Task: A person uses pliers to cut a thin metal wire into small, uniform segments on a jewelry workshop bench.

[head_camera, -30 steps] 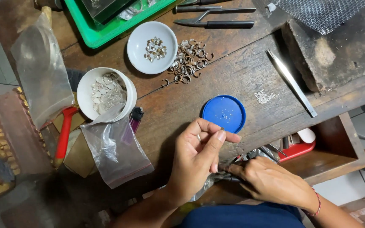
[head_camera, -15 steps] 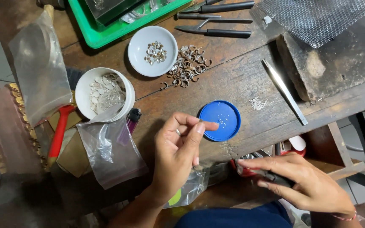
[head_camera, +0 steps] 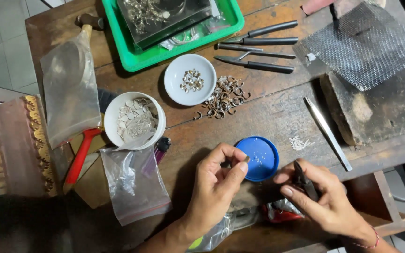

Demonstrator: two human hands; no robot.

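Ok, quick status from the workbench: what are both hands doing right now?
Left hand pinching a tiny metal piece beside the blue lid. Right hand gripping dark pliers. Nothing between them.

Blue lid [head_camera: 260, 158] between the hands: glossy smooth plastic. Beyond the hands, worn matt wooden bench [head_camera: 268, 112]; dull metal rings [head_camera: 225, 96]; glazed white dish [head_camera: 190, 79]. Left of left hand [head_camera: 216, 185], crinkled clear plastic bag [head_camera: 134, 185]. Beyond right hand [head_camera: 322, 199], bright steel tweezers [head_camera: 327, 132].

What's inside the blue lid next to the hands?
Tiny silvery specks lie scattered inside the blue lid. The left hand covers its left edge, so anything there stays hidden.
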